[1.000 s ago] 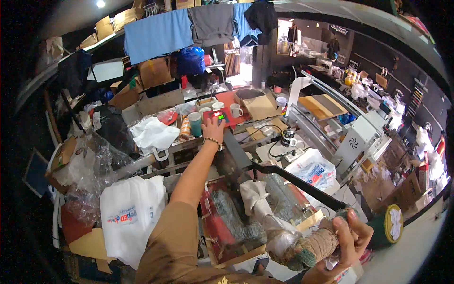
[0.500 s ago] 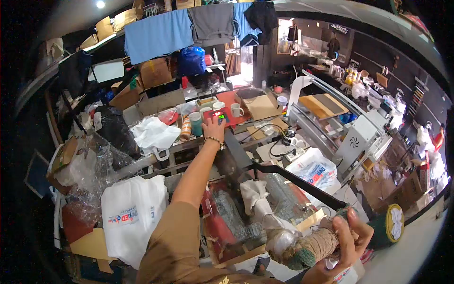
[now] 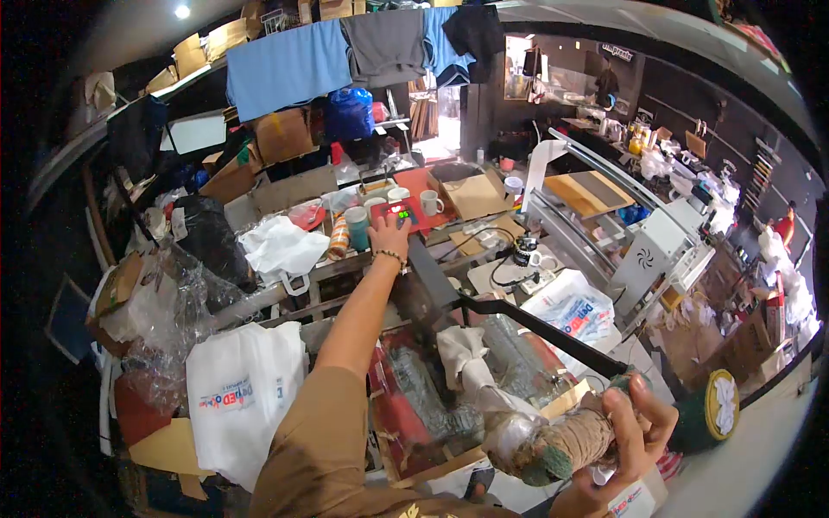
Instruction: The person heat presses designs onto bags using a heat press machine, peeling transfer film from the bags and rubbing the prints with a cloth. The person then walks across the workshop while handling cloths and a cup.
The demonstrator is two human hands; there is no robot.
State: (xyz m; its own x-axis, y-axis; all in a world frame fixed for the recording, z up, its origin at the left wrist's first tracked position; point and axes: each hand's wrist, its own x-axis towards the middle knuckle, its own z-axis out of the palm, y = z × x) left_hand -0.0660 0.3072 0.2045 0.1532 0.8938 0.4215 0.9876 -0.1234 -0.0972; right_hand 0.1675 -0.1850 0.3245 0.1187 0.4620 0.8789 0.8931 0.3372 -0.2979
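Touching the red control box (image 3: 400, 209) with the left hand (image 3: 390, 235), palm down, open in its grip, with fingers spread at the near side of the lit green digits. Gripping the twine-wrapped handle (image 3: 574, 442) in the right hand (image 3: 635, 440), with fingers curled over it, in front of the red base's near edge (image 3: 389, 419). Standing just right of the control box, a white mug (image 3: 431, 204); to its left, a green tumbler (image 3: 356, 228). Lying toward the base's left and right edges, clear plastic wrap (image 3: 445, 421). Resting beyond the base's left edge, white printed bags (image 3: 237, 401).
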